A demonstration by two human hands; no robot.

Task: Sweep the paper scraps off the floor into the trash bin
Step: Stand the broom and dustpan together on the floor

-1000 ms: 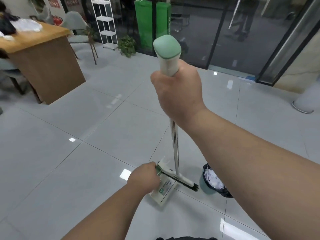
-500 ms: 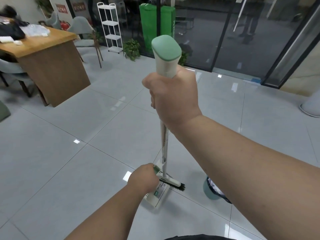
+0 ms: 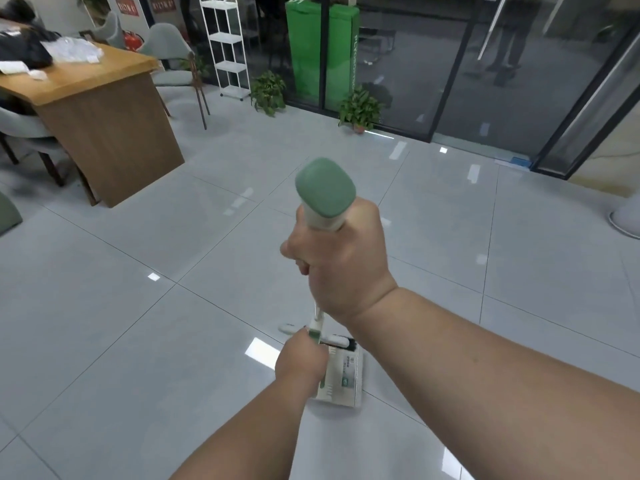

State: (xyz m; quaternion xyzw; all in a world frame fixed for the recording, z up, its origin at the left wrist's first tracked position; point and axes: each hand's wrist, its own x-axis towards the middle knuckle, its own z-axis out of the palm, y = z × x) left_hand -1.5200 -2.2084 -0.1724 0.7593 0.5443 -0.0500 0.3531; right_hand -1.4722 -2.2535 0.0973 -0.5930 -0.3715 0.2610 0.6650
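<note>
the right hand [image 3: 341, 268] is wrapped tight round the top of the broom [image 3: 325, 192], fingers clamped on the pale grip just under its green cap, the shaft running down and away from it to the floor [image 3: 138, 341]. lower and nearer, the left hand [image 3: 301, 358] is fisted round the green handle of the dustpan [image 3: 344, 375], fingers curled on it. the pan lies on the grey tiles just right of that fist (its label side up), and the broom head [image 3: 337, 341] rests at the pan's far edge, dark bristles touching it. whether any paper scraps lie in the pan cannot be told. far left stands a wooden desk [image 3: 104, 133]; a white shelf rack [image 3: 227, 46] and two potted plants [image 3: 268, 91] stand by the far glass wall.
</note>
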